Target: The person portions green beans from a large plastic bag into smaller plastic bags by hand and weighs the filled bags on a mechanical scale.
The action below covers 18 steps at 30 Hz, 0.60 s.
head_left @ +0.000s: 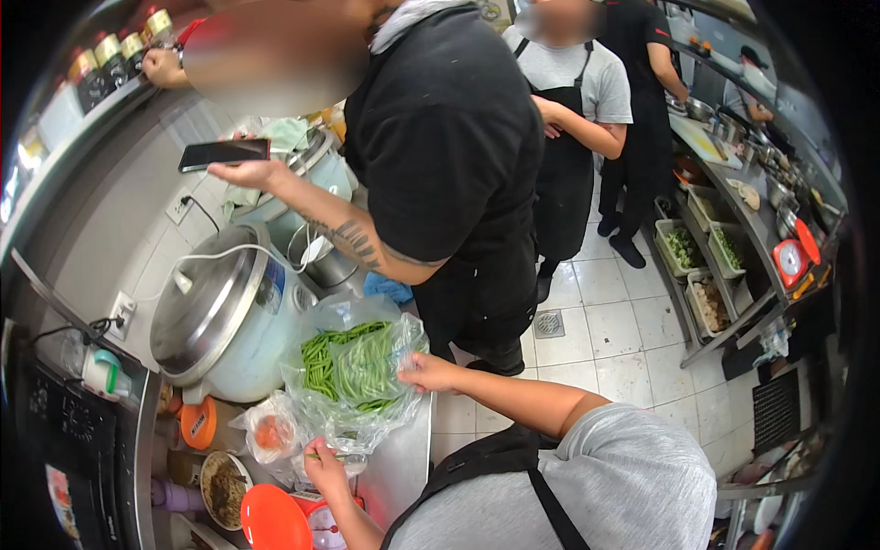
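Note:
A clear plastic bag (408,341) full of green beans (344,362) lies spread on the steel counter. My right hand (426,373) pinches the bag's right edge. Nearer to me, my left hand (327,466) is closed, with a thin green bean (341,456) showing at its fingertips. Just behind the left hand sits a smaller plastic bag (269,431) holding something orange. Close to my left forearm stands a red kitchen scale (323,524) with an orange-red round pan (275,519).
A large steel-lidded cooker (215,312) stands beyond the bag, with an orange-lidded jar (198,423) and a brown-filled bowl (225,490) at left. A co-worker (440,137) close ahead holds a phone (225,154). Other people stand behind; shelves with vegetable bins (678,247) line the right.

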Tool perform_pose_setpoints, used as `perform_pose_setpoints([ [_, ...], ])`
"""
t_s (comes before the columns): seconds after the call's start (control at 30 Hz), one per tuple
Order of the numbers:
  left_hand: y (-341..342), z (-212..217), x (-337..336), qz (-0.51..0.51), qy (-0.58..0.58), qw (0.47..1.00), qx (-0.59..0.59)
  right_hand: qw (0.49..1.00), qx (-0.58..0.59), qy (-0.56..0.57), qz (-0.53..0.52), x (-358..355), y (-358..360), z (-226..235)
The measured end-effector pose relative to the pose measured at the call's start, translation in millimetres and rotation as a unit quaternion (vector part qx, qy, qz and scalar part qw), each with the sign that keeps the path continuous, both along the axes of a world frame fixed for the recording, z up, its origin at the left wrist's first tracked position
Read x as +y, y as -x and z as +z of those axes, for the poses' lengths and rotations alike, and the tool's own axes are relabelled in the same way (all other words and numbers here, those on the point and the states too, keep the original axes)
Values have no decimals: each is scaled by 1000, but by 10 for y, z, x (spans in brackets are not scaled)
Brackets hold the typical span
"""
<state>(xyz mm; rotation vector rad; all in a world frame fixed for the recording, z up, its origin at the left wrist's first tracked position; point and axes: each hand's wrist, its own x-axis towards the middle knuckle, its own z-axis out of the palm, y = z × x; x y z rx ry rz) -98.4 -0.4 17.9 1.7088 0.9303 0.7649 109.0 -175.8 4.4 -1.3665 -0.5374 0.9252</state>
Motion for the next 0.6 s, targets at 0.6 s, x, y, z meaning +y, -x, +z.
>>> perform_pose_setpoints([
  [0.6,-1219,158,-282,52,-413,900,131,981,83,177,-15,-2482,-14,-860],
])
